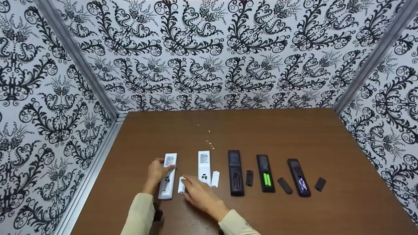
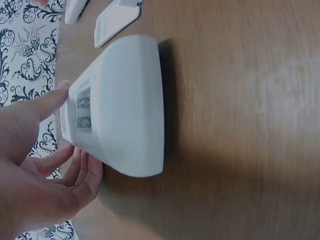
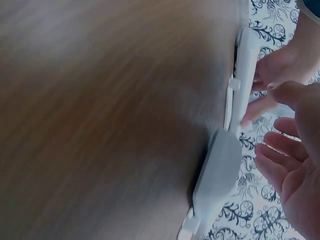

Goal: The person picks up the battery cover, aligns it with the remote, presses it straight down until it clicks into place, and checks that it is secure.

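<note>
A white remote control [image 1: 166, 193] lies back-up at the far left of the row, its battery compartment uncovered. My left hand [image 1: 156, 170] holds it across its width, thumb on the right edge and fingers on the left; metal contacts [image 2: 84, 121] show in the bay. Just right of this remote is its loose white battery cover [image 1: 181, 186]. My right hand [image 1: 203, 195] hovers over the cover's right side, fingertips overlapping it in the head view. In the right wrist view, the fingers [image 3: 285, 145] are loosely bent with nothing between them.
Right of my hands lie a second white remote [image 1: 204, 160] with its cover [image 1: 215, 179], then an uncovered black remote [image 1: 234, 163]. Another black remote [image 1: 262, 161] contains green batteries, and the last one [image 1: 295, 167] purple ones. Black covers [image 1: 285, 185] lie beside them. Patterned walls [image 1: 209, 65] enclose the table.
</note>
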`<state>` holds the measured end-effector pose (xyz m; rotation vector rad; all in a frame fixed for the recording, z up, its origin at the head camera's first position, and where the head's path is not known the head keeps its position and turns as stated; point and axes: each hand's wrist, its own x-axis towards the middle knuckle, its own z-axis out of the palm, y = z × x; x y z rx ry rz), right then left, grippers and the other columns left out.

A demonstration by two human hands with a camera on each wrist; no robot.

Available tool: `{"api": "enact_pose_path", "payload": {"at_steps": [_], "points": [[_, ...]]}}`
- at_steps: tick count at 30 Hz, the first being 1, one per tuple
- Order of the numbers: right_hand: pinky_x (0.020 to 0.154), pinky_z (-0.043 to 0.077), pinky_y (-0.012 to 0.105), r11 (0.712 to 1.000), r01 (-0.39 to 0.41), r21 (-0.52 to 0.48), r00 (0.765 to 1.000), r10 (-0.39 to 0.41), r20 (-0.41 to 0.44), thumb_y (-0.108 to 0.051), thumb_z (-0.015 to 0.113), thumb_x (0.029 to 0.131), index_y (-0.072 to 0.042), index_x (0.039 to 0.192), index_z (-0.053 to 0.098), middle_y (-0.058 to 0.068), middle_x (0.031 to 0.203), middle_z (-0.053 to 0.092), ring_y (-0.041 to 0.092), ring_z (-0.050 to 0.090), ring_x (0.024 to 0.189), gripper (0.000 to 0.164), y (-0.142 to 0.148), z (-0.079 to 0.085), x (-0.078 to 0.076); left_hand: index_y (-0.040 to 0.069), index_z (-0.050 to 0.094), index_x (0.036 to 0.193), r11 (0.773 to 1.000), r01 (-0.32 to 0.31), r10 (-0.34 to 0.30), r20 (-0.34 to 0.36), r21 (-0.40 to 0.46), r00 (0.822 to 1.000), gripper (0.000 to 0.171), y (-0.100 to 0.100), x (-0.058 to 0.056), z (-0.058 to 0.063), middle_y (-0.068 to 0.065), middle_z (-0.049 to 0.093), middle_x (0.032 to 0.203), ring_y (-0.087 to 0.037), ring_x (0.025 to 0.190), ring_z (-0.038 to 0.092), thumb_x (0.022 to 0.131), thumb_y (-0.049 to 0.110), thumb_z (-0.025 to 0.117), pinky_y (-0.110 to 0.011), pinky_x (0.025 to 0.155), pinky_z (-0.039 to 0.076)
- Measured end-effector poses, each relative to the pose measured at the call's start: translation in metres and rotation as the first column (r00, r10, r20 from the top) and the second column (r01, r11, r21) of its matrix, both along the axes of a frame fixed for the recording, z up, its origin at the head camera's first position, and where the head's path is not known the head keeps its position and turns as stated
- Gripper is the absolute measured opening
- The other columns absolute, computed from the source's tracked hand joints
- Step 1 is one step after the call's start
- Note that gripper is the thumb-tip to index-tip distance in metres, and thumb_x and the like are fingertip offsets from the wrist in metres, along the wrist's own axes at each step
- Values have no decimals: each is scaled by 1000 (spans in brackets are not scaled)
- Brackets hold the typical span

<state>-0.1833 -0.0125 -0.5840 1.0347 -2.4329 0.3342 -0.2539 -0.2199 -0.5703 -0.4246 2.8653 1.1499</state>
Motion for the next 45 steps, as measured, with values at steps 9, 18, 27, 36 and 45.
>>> {"api": "enact_pose_path", "payload": {"at_steps": [9,18,27,36,45], "points": [[90,57,26,1000,4,13,1000,-4,-27,-25,80,83,-6,113,69,10,120,69,22,68,110,37,-16,-4,1,-13,62,122,1000,-13,13,-16,9,1000,61,-3,-1,-1,-32,66,120,-41,103,66,82,28,83,-50,91,54],[95,55,25,994,54,97,998,-56,23,-27,81,83,-3,117,68,13,129,65,24,65,118,44,-22,-7,5,-14,66,113,999,-14,15,-22,44,1000,56,0,0,-2,-29,71,104,-33,85,67,80,26,85,-45,78,56],[98,54,26,989,84,119,995,-90,49,-29,82,81,-6,118,69,10,132,64,23,63,121,46,-26,-11,0,-13,66,116,995,-34,36,-16,94,999,59,-3,-3,-6,-27,72,102,-27,79,67,78,27,86,-40,74,57],[94,56,25,987,127,99,991,-131,38,-34,79,80,-7,106,72,8,124,68,23,67,115,38,-30,-14,1,-13,61,125,902,-56,55,14,428,998,54,-12,-3,-14,-30,70,112,-16,81,65,84,16,81,-24,70,51],[99,54,30,993,104,54,979,-112,168,-29,75,86,-3,107,69,11,123,69,25,67,115,34,-31,-12,0,-8,48,142,871,-37,-8,89,489,996,58,-21,0,-15,-34,54,140,-26,114,62,96,20,67,-36,97,49]]}}
